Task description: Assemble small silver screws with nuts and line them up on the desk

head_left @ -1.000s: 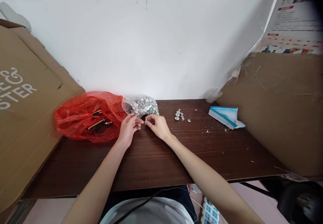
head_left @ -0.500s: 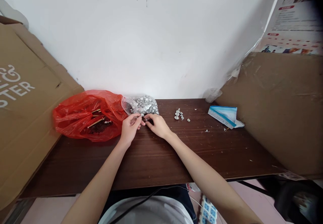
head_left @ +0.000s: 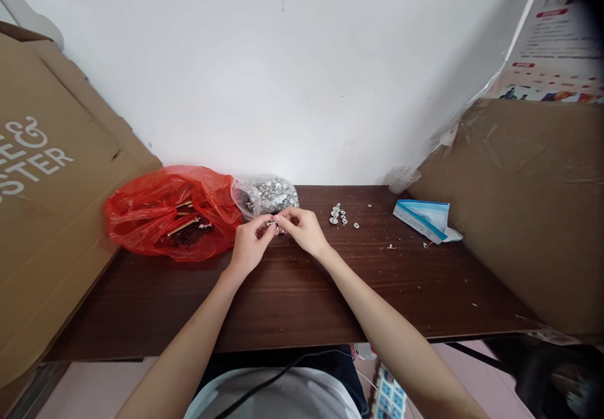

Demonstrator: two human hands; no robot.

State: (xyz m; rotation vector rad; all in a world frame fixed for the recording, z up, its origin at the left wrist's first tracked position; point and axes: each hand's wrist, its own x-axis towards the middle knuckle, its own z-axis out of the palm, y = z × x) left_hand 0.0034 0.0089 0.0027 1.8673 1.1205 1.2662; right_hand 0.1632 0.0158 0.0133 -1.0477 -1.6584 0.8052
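Note:
My left hand [head_left: 250,243] is closed in a pinch on a small silver metal part [head_left: 270,223]. From the other side my right hand [head_left: 306,233] meets it, thumb and fingers pinched at the part's right end. Fingertips hide most of the piece, so I cannot tell its exact kind. Just behind the hands, a clear plastic bag [head_left: 279,194] full of small silver metal pieces lies against the wall. To the left spreads an open red plastic bag [head_left: 136,221] with brass-coloured rods and dark small hardware inside.
Several silver washers and disc-headed pieces [head_left: 335,215] lie on the dark wooden table [head_left: 302,306] to the right. Beyond them are a blue-and-white packet [head_left: 422,217] and a clear plastic cup [head_left: 402,178]. Cardboard [head_left: 51,217] stands at left, more cardboard [head_left: 528,211] at right.
My hands have come together, and my right fingertips now meet the small metal part in my left hand. The whole view has shifted slightly.

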